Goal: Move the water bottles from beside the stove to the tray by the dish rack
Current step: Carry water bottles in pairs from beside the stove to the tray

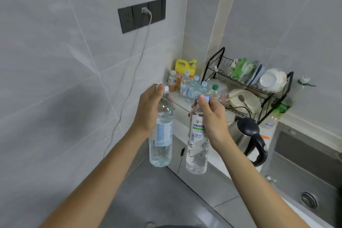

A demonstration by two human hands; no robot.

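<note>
The left hand [148, 111] is closed around the neck of a water bottle with a blue label [161, 133]. The right hand [211, 120] is closed around the neck of a water bottle with a green and white label [197, 142]. Both bottles hang straight down in the air, near each other but not touching, over the floor in front of the counter [220, 163].

Up at about 1 o'clock from the hands, more bottles [192, 87] stand in a bunch next to the black dish rack [246, 87]. The tray is likely under them, but I cannot see it well. A yellow jug [185, 67] stands behind them. A kettle [248, 137] sits at 3 o'clock from the right hand.

The bottles look full, so they are probably a bit heavy. The plastic is thin and smooth and may squash or slip if held at the middle. The neck just under the cap is hard and has a rim, so it looks like the best place to hold.
</note>
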